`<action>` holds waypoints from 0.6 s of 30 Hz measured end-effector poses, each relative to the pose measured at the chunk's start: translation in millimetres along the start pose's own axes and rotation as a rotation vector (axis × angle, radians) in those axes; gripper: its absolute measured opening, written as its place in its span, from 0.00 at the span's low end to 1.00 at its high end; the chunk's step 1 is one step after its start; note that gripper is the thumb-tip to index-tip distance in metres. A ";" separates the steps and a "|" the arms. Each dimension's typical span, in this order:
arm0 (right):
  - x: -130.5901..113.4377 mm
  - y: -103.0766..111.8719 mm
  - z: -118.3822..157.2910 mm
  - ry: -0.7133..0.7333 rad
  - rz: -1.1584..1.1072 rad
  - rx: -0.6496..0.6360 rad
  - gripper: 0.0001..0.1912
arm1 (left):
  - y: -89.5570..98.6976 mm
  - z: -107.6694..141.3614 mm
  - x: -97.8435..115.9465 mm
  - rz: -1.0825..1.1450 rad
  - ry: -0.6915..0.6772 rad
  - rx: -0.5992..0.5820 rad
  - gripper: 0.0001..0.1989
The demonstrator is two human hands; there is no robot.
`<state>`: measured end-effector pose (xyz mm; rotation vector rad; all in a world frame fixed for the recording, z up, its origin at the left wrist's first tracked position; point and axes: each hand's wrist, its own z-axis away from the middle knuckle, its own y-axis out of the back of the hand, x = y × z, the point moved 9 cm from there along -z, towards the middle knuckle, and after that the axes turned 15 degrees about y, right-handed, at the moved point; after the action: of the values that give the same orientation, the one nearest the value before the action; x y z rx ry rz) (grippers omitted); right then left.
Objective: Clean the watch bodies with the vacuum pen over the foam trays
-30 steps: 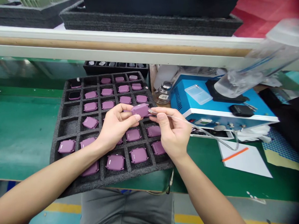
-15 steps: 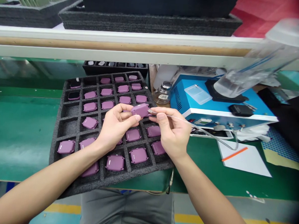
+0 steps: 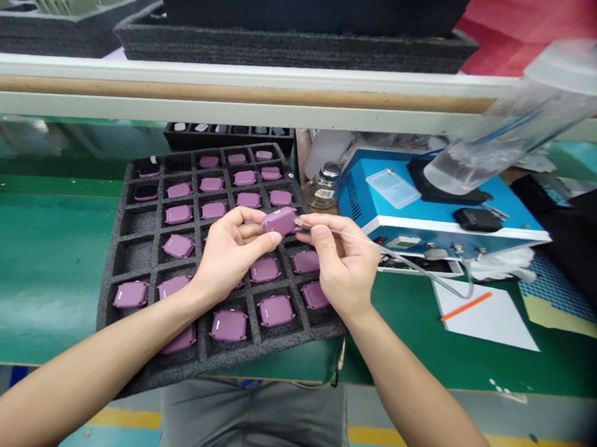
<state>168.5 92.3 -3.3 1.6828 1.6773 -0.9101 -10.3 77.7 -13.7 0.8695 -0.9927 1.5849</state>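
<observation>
My left hand pinches a purple smartwatch case between thumb and fingers, holding it tilted above a black foam tray. My right hand is closed on the end of a thin clear tube. The tube's small tip meets the right edge of the case; whether it touches or just sits close, I cannot tell. More purple cases lie in the tray's compartments, several of them partly hidden beneath my hands and left forearm.
To the right stands a blue dispenser box with a clear cylinder leaning on it. A glass bottle is beside the tray. White paper with an orange strip lies farther right. A shelf edge crosses above.
Both hands keep the same hold on the case and the tube. The whole view has shifted very slightly; nothing else has visibly moved.
</observation>
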 end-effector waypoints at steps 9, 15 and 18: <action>3.2 -1.5 -0.2 -0.007 -0.052 0.006 0.11 | -0.8 -0.8 2.1 -0.025 -0.018 -0.002 0.19; 7.4 -4.1 -5.5 0.008 -0.073 -0.009 0.12 | 1.9 -3.5 5.7 -0.026 -0.015 0.034 0.21; 11.0 -5.3 -6.6 -0.010 -0.100 -0.023 0.12 | 3.3 -5.0 6.6 -0.042 -0.020 0.035 0.21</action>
<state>163.3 104.3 -7.9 1.5886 1.7714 -0.9401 -15.1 84.4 -10.3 0.9259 -0.9571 1.5649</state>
